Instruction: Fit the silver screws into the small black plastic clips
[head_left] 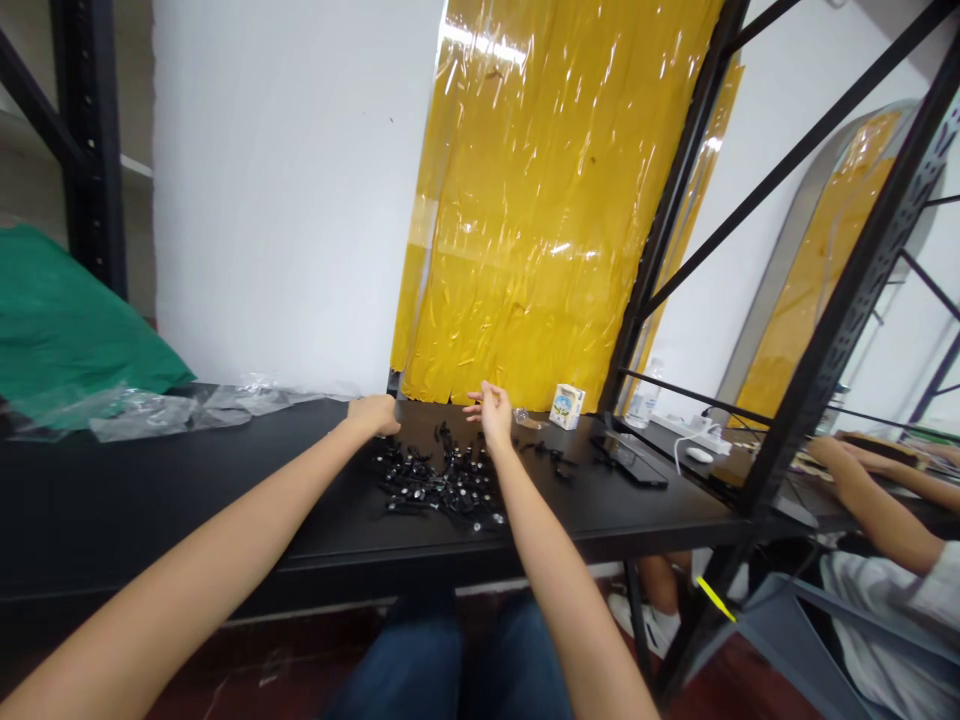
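Observation:
A loose pile of small black strap-like pieces with shiny round silvery spots [442, 482] lies on the black table [315, 520]; their exact kind is too small to tell. At the pile's far left edge is my left hand [373, 413], its fingers curled closed and mostly turned away from view. My right hand [493, 412] is raised over the pile's right side. Its thumb and forefinger come together in a pinch while the other fingers stick out to the left. Whatever either hand holds is hidden or too small to make out.
Right of the pile stand a small white box [567, 406], a dark phone or tablet [634, 462], a power strip [690, 432] and a bottle [643, 400]. Clear plastic bags [172, 412] lie left. A black rack post [832, 290] separates another person's arms [877, 500].

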